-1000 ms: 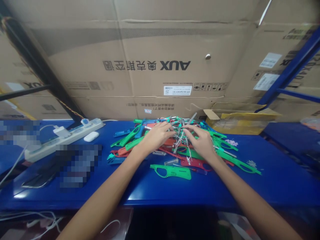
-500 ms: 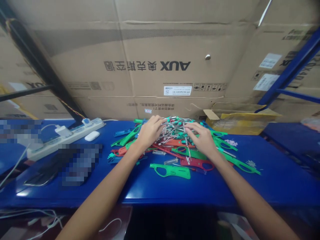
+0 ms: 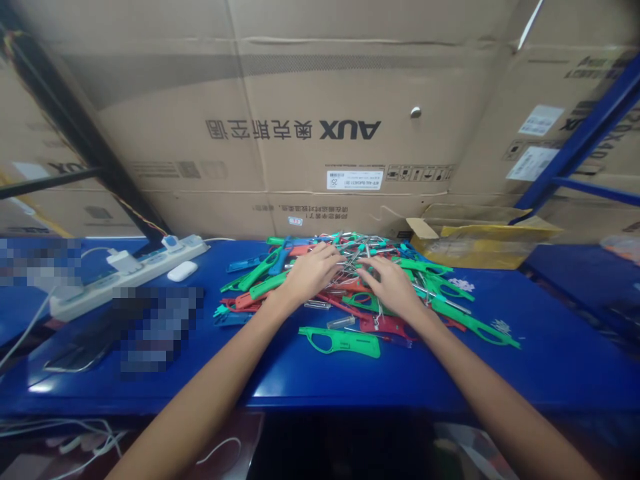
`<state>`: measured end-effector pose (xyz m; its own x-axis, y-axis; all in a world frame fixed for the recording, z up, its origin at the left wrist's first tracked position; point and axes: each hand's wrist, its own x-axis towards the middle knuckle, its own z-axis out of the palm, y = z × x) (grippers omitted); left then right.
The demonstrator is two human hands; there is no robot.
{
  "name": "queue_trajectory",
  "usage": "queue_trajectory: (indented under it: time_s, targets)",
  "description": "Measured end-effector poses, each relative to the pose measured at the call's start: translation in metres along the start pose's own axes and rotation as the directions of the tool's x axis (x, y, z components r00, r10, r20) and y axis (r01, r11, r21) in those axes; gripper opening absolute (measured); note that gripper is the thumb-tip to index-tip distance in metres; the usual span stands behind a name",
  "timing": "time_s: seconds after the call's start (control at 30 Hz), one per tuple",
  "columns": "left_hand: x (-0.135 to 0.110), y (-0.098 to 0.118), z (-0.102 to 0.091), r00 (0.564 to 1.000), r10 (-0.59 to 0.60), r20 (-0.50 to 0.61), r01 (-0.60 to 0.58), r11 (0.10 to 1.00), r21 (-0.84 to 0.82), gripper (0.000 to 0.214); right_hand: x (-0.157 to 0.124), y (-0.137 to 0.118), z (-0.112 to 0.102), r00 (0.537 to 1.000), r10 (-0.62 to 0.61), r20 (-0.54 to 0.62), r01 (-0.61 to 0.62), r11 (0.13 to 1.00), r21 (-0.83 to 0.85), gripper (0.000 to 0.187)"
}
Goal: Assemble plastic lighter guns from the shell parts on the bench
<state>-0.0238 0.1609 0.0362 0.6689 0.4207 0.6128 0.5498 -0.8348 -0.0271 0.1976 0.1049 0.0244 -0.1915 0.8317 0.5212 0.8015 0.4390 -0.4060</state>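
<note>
My left hand [image 3: 314, 272] reaches over a pile of gas lighter parts, its fingers bent together among thin metal tubes and white wires [image 3: 345, 275]. What it pinches, if anything, is hidden. Close by on the right, my right hand [image 3: 393, 285] has its fingers curled over the same parts, and its grip is hidden too. Wires hang below its palm. Around both hands lie green, red and blue plastic lighter casings. One green casing [image 3: 345, 341] rests apart at the front, just below a small clear piece [image 3: 341, 323] and a red casing [image 3: 383, 325].
A torn carton [image 3: 480, 247] stands behind the pile on the right. On the left are a white power strip [image 3: 135, 275], a white earbud case [image 3: 182, 271] and dark phone-like objects. Large cardboard boxes [image 3: 295, 80] wall off the back; a blue post [image 3: 580, 133] rises at right.
Both hands have come closer together; the left moved right and slightly down, the right moved left and down. The metal tube with wires by my right hand is now mostly covered.
</note>
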Motion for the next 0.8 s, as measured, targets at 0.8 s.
queue_trajectory:
  time_s: [0.8]
  targets:
    - [0.005, 0.005, -0.006, 0.976, -0.013, -0.217, -0.026, 0.984, -0.174, 0.019, 0.006, 0.006, -0.009, 0.984, 0.003, -0.18, -0.005, 1.0, -0.013, 0.026]
